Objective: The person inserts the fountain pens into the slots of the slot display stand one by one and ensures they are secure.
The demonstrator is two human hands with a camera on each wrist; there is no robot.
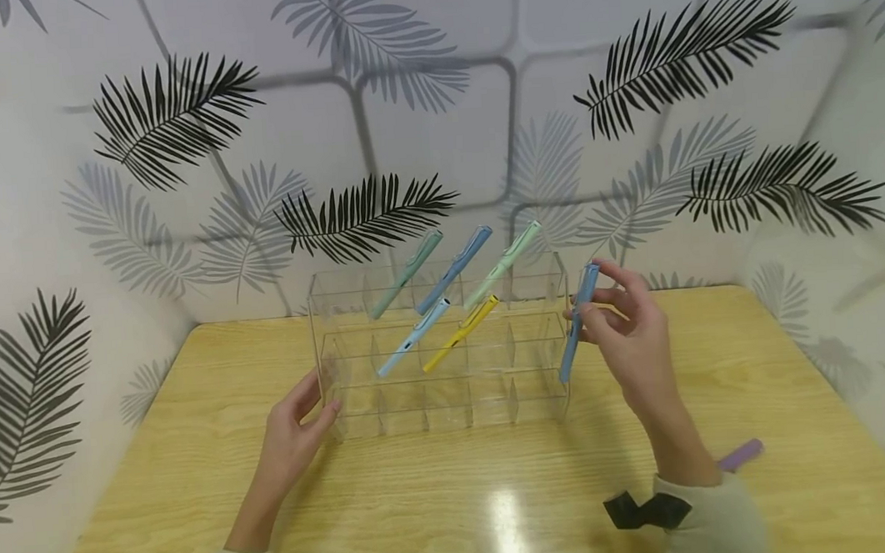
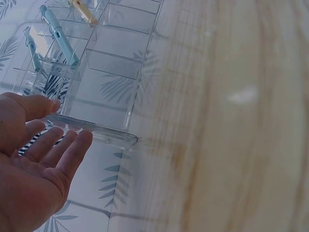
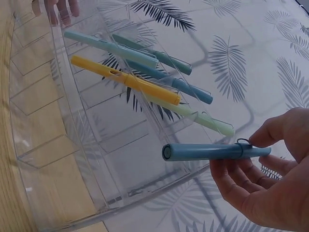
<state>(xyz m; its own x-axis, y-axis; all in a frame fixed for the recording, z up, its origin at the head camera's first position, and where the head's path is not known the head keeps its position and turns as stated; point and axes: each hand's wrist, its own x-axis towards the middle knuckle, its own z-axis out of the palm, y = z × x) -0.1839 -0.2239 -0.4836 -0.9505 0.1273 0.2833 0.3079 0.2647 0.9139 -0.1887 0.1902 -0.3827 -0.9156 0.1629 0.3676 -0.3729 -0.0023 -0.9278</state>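
A clear acrylic pen rack [image 1: 445, 380] with stepped tiers stands on the table. My left hand [image 1: 294, 430] holds its left side panel, thumb at the front corner and fingers along the outside; the left wrist view shows the fingers fairly straight against the panel [image 2: 113, 134]. My right hand [image 1: 636, 341] pinches a blue pen [image 1: 582, 319] between thumb and fingers beside the rack's right end, clip end up. A teal pen [image 1: 407, 276], a darker blue pen [image 1: 455, 270] and a pale green pen [image 1: 504, 265] lean in the top tier. Below them lean a light blue pen [image 1: 414, 338] and a yellow pen [image 1: 462, 334].
A purple pen [image 1: 743, 454] lies on the wooden table [image 1: 160, 475] by my right wrist, partly hidden behind the sleeve. A pale backdrop [image 1: 435, 143] with feather-like leaves rises behind the rack and along both sides.
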